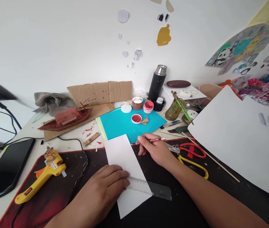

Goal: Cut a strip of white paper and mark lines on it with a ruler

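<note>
A white paper strip (pixel 120 152) lies at a slant on the dark mat. Across its lower part rests a clear plastic ruler (pixel 159 190), its right end reaching past the paper's edge. My left hand (pixel 107 186) holds the ruler against the paper, fingers together over its left end, which they hide. Beyond the strip's right edge, my right hand (pixel 154 148) is closed around a pencil (pixel 156 139). The pencil lies sideways in the grip, and its writing tip cannot be made out. Red-and-yellow-handled scissors (pixel 192 150) lie just right of that hand.
A yellow glue gun (pixel 43 179) and a phone (pixel 8 167) lie left. Behind are a red model boat (pixel 65 119), cardboard (pixel 101 91), a blue sheet (pixel 125 123) bearing paint pots (pixel 148 107), and a black flask (pixel 157 83). Large white paper (pixel 234 136) covers the right side.
</note>
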Demonstrator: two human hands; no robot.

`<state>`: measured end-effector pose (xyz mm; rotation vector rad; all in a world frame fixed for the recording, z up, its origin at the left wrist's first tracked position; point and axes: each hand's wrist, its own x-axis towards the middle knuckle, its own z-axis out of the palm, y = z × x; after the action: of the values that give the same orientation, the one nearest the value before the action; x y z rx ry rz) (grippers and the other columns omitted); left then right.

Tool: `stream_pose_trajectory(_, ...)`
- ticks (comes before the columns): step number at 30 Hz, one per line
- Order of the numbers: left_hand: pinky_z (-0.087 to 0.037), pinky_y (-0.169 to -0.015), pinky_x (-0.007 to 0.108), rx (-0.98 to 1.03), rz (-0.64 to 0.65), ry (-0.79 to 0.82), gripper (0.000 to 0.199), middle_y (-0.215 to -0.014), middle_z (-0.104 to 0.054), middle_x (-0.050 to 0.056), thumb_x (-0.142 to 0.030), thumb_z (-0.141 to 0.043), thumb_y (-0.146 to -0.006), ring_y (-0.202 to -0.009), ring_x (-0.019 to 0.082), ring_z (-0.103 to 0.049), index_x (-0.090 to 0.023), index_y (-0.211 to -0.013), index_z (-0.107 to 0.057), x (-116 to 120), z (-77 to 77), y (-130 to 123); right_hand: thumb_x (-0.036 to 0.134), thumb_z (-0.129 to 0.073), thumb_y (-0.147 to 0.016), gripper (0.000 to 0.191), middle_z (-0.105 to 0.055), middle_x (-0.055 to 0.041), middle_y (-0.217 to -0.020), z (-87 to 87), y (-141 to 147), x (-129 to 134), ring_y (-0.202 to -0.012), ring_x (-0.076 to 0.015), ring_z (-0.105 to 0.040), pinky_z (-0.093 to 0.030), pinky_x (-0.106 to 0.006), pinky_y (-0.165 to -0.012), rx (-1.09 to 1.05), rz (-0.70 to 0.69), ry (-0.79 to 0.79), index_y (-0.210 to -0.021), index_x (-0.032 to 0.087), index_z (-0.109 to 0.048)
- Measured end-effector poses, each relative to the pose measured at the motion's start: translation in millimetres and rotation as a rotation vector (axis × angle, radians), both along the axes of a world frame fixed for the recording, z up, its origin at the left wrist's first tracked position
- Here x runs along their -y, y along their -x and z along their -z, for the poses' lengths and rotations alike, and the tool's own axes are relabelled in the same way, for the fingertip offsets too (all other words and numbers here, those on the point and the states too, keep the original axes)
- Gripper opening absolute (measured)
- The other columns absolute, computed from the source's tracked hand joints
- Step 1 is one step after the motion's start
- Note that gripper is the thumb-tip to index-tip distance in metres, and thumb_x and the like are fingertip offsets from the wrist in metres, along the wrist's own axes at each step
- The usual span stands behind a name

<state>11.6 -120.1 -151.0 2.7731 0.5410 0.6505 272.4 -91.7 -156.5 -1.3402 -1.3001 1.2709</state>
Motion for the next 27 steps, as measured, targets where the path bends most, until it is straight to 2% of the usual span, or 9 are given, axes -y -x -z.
stream_pose_trajectory(11,-0.061,-0.093,0.034,0.031,0.007,-0.017,0.024,-0.12,-0.082,0.006,-0.016,-0.046,-0.112,-0.109,0.021,-0.073,-0.019,-0.116,-0.069,-2.1,-4.0,-2.0,0.069,-0.066,-0.098,0.049,-0.07,-0.0003,-0.063,2.3,0.4,-1.4,-0.061,-0.0181,-0.069,-0.055,-0.03,-0.062,-0.016,0.005,0.011,-0.085,0.022,-0.071)
stream_pose_trajectory(27,-0.061,-0.092,0.034,0.031,-0.002,0.025,0.023,-0.12,-0.081,0.005,-0.016,-0.047,-0.112,-0.11,0.021,-0.073,-0.02,-0.118,-0.069,-1.7,-2.8,-1.6,0.067,-0.065,-0.099,0.047,-0.071,-0.0004,-0.063,1.2,0.4,-0.4,-0.062,-0.0179,-0.069,-0.056,-0.03,-0.063,-0.009,0.005,0.019,-0.086,0.022,-0.071)
